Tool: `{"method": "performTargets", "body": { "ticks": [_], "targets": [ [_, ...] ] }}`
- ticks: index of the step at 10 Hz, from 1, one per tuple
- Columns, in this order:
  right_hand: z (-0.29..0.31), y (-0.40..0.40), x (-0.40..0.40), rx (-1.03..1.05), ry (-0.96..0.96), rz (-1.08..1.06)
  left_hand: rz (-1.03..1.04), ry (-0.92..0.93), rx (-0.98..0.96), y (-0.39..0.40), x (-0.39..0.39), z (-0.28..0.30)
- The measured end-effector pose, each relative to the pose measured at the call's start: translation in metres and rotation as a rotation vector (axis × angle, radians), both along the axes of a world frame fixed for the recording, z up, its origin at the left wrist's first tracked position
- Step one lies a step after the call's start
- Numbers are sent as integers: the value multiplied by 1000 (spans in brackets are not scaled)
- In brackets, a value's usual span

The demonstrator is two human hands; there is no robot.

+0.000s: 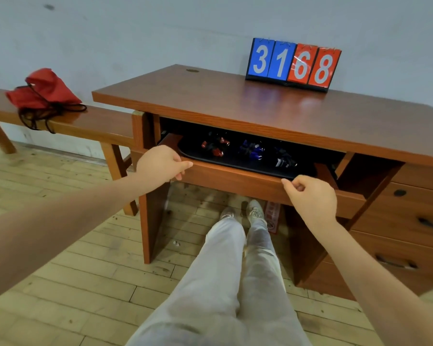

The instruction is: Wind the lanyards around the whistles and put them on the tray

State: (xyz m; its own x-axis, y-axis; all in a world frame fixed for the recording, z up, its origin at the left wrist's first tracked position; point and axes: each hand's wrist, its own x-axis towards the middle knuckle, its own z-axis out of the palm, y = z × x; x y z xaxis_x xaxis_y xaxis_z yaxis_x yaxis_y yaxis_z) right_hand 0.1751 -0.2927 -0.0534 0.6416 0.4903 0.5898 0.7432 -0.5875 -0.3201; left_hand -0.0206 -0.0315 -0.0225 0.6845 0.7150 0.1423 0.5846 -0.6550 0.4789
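Note:
A black tray (235, 162) lies in the pulled-out drawer (235, 179) under the desk top. On it sit red whistles (215, 145), blue whistles (251, 149) and black-and-white whistles (285, 159), each group wrapped in dark lanyard cord. My left hand (160, 162) is at the drawer front's left end, fingers curled with the fingertips at its top edge. My right hand (310, 196) is at the right part of the drawer front, fingers curled, thumb and forefinger by the tray's near rim. Whether either hand grips the wood is unclear.
A flip scoreboard (294, 63) reading 3168 stands at the back of the wooden desk (235, 101). Closed drawers (410, 221) are at the desk's right. A red drawstring bag (43, 92) lies on the bench (90, 123) to the left. My legs (235, 270) stand before the desk.

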Motion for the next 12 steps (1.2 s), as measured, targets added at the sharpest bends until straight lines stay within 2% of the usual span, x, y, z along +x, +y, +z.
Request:
{"method": "performTargets", "body": {
  "ticks": [1,2,3,4,6,8,10,12],
  "targets": [
    [-9,9,9,43,100,-74,9,-131,-328,12,12,-16],
    [-19,15,12,165,184,-59,56,-203,-559,18,23,-28],
    [-25,32,15,381,522,-53,97,-314,-667,27,41,-42],
    [-28,49,28,524,777,-84,123,-403,-685,32,61,-47],
    [-21,68,46,582,895,-68,152,-451,-677,47,85,-52],
    [-24,70,50,606,871,-50,145,-469,-647,49,89,-55],
    [-17,68,48,530,904,3,115,-398,-669,40,90,-47],
    [8,52,17,461,668,300,-220,-269,-289,-12,81,-19]
  ]
}}
